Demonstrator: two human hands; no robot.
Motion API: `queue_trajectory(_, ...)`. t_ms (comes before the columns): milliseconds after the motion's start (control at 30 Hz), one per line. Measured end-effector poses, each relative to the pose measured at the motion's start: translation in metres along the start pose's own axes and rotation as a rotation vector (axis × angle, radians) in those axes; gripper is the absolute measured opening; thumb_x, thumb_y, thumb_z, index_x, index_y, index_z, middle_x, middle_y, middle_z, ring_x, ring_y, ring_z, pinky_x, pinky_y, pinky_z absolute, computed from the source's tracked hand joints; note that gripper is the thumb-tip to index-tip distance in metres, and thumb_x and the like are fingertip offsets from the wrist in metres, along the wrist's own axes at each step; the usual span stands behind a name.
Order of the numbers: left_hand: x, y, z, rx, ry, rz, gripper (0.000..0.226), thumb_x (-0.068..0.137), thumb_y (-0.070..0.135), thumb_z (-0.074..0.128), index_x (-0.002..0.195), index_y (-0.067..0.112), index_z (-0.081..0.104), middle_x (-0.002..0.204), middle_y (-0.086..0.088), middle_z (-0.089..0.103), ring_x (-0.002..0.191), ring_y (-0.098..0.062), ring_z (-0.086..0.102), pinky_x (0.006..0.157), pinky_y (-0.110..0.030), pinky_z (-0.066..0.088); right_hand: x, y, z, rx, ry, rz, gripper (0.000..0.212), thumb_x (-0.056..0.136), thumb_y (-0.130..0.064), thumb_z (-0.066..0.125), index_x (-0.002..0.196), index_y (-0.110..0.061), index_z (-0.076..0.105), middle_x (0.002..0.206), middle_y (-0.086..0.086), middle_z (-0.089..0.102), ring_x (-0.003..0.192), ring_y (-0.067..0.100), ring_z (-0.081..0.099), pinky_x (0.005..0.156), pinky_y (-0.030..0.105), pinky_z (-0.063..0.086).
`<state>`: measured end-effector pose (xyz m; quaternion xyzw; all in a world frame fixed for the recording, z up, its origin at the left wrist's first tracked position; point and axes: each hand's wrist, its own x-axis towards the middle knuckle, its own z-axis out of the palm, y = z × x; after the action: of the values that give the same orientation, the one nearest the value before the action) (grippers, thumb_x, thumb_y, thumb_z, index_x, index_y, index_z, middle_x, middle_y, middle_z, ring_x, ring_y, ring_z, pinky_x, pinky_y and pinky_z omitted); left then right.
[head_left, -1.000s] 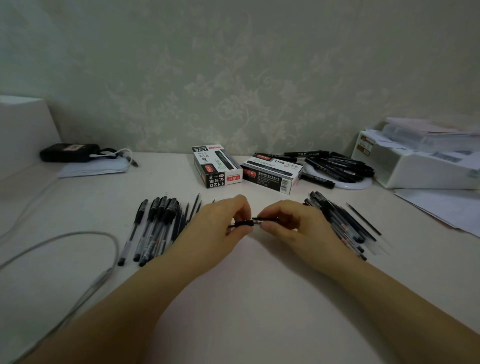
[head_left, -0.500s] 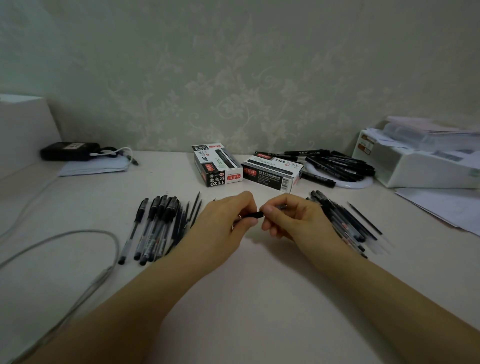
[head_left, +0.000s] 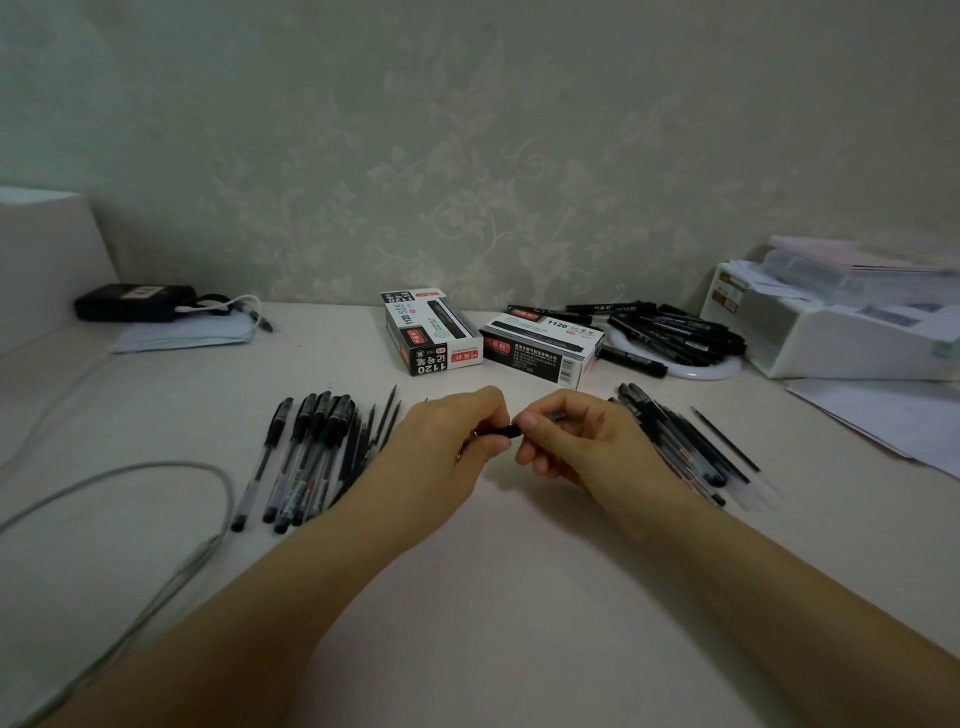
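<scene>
Head cam: left hand and right hand meet just above the table at centre, both pinching one black pen, only a short stretch of it visible between the fingertips. Row of capped pens lies just left of the left hand, second pile of pens just right of the right hand. Two marker boxes sit behind, near the wall.
</scene>
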<state>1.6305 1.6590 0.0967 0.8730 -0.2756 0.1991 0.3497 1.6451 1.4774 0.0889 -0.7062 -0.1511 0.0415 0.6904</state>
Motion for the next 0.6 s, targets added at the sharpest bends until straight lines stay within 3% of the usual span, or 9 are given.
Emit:
queue_trajectory(233,0.001,0.004,0.000,-0.025,0.059,-0.017,0.009,0.089,0.014,0.064,0.084,0.017,0.058,0.061,0.014,0.052,0.062,-0.005,0.049,0.055,-0.015,0.039,0.001,-0.002,-0.002,-0.019,0.008,-0.051,0.023,0.079,-0.035,0.071,0.090,-0.015,0.072,0.073,0.009,0.073,0.060,0.013,0.063,0.059,0.020,0.052)
queue_trajectory(333,0.001,0.007,0.001,0.019,0.072,-0.005,0.007,0.091,0.016,0.062,0.086,0.019,0.056,0.070,0.016,0.053,0.067,-0.002,0.051,0.059,-0.009,0.038,0.001,-0.002,-0.001,-0.044,0.024,-0.077,0.031,0.079,-0.038,0.070,0.099,-0.014,0.070,0.077,0.008,0.074,0.065,0.014,0.067,0.063,0.020,0.054)
queue_trajectory(467,0.004,0.000,-0.008,0.124,0.231,-0.081,0.005,0.089,0.016,0.063,0.092,0.016,0.059,0.091,0.006,0.052,0.074,-0.008,0.052,0.065,-0.018,0.040,0.001,0.000,-0.007,-0.236,0.168,-0.095,0.024,0.088,-0.038,0.067,0.105,-0.022,0.064,0.081,0.001,0.075,0.070,0.013,0.070,0.063,0.020,0.054)
queue_trajectory(600,0.003,-0.024,-0.038,0.378,0.325,-0.387,0.007,0.091,0.027,0.058,0.093,0.021,0.057,0.088,0.003,0.058,0.078,-0.020,0.055,0.069,-0.033,0.042,0.000,0.005,-0.019,-0.517,0.305,-0.119,0.006,0.093,-0.032,0.065,0.098,-0.027,0.065,0.078,-0.005,0.073,0.069,0.006,0.068,0.066,0.016,0.055)
